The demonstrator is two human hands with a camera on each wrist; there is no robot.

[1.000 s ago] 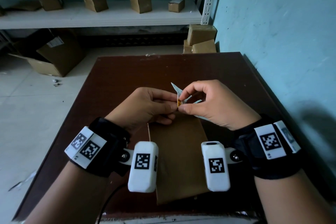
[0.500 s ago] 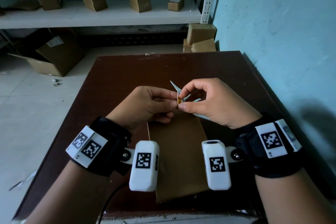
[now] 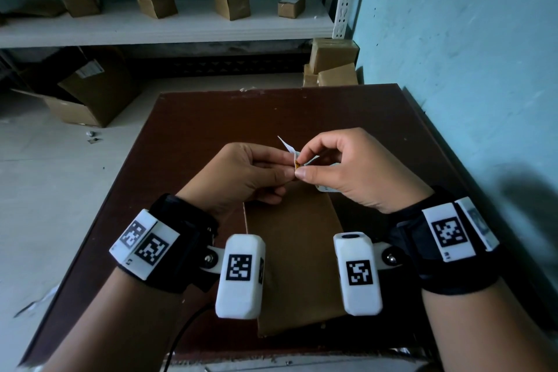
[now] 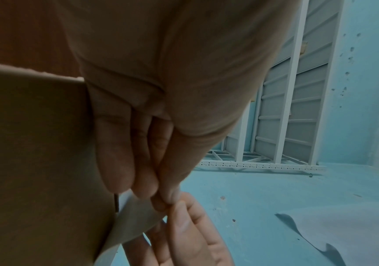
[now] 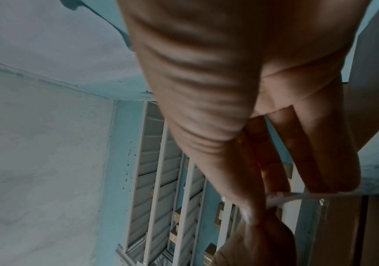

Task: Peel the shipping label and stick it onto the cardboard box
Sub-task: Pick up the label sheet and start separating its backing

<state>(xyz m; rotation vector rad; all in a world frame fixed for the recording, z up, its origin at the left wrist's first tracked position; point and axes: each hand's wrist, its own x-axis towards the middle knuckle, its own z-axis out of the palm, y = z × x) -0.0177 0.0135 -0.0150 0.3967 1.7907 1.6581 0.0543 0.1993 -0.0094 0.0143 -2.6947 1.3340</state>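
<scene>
A small white shipping label (image 3: 290, 151) is held above the far end of a flat brown cardboard box (image 3: 297, 254) that lies on the dark brown table (image 3: 193, 130). My left hand (image 3: 256, 174) pinches the label's near corner from the left. Right against it, my right hand (image 3: 329, 169) pinches the same corner with thumb and forefinger, and a white edge shows under its palm. In the left wrist view the label (image 4: 136, 216) bends below my fingertips (image 4: 143, 190) beside the box (image 4: 35, 153). The right wrist view shows the label (image 5: 282, 198) edge-on under my fingers (image 5: 334, 162).
A teal wall (image 3: 468, 54) runs close along the table's right edge. Behind the table, a white shelf (image 3: 169, 27) carries several small cardboard boxes. More boxes (image 3: 332, 62) are stacked at the far right corner, and an open carton (image 3: 87, 93) lies on the pale floor at left.
Both hands stay pinched together on the label's corner over the box. They have shifted only slightly, and the label's free tip stands much as before.
</scene>
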